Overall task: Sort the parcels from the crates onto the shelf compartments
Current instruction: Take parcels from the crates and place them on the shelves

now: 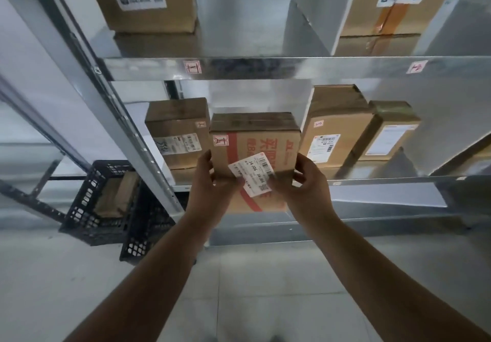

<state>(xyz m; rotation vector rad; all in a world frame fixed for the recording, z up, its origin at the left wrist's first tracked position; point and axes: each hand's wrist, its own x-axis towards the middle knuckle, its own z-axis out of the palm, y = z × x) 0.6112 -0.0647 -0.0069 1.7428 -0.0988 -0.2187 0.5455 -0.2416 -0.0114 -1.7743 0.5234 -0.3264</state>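
I grip the red-printed carton at its near corners, left hand and right hand curled round it, half onto the middle shelf, between two parcels. Next, I'd judge: push it farther in, squarely.

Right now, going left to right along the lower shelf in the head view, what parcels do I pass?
Brown box with a marker scribble → red-printed box between left hand and right hand → tall box → smaller box with a pale label.
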